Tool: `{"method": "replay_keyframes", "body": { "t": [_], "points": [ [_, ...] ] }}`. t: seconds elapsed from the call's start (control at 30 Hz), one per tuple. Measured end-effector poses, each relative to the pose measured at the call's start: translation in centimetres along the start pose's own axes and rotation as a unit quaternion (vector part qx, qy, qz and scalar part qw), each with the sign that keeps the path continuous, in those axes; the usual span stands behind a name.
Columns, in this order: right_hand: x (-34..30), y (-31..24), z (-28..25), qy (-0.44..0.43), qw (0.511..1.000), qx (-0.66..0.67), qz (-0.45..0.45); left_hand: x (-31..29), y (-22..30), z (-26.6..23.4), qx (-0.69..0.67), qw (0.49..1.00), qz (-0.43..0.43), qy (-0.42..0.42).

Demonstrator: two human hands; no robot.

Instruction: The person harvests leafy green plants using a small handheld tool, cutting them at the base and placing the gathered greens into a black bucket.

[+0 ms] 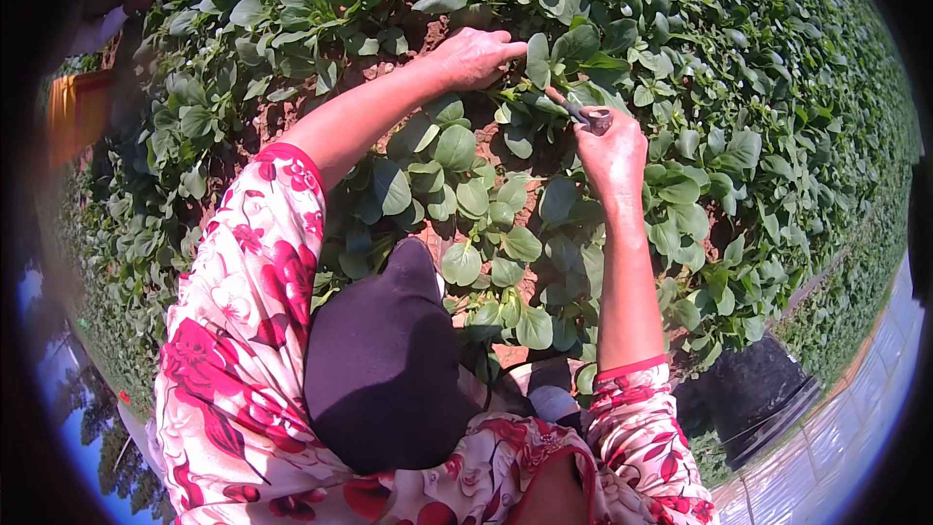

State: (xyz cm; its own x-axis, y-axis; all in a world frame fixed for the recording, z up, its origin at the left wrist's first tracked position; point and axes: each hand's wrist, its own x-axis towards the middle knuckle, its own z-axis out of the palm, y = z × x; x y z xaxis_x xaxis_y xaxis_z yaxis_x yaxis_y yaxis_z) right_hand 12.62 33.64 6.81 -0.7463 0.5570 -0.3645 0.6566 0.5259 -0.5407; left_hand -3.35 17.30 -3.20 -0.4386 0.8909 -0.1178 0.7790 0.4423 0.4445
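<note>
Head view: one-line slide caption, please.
Right hand holding a slim tool, left hand close by, amid broad-leaved greens.

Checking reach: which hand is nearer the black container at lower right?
Right. The right hand, holding a small tool, is above and left of the black container in the picture; the left hand is farther off, toward upper left.
</note>
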Motion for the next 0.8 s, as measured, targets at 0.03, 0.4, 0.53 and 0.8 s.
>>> {"method": "replay_keyframes", "body": {
  "t": [0.03,0.4,0.53,0.8],
  "points": [
    [0.1,0.1,0.0,-0.005,1.0,0.009,0.009,-0.2,-0.1,0.2,-0.003,1.0,-0.004,-0.007],
    [0.6,-0.7,-1.8,-0.022,0.999,-0.025,0.003,-0.6,0.4,2.1,-0.022,0.999,-0.019,0.044],
    [0.2,-2.1,-2.1,-0.023,0.999,-0.047,-0.008,-0.6,0.1,3.0,0.001,0.998,-0.052,0.029],
    [-1.0,-4.5,-2.6,0.008,0.997,-0.046,-0.063,-1.9,0.7,4.3,-0.101,0.973,-0.178,0.102]
  ]
}}
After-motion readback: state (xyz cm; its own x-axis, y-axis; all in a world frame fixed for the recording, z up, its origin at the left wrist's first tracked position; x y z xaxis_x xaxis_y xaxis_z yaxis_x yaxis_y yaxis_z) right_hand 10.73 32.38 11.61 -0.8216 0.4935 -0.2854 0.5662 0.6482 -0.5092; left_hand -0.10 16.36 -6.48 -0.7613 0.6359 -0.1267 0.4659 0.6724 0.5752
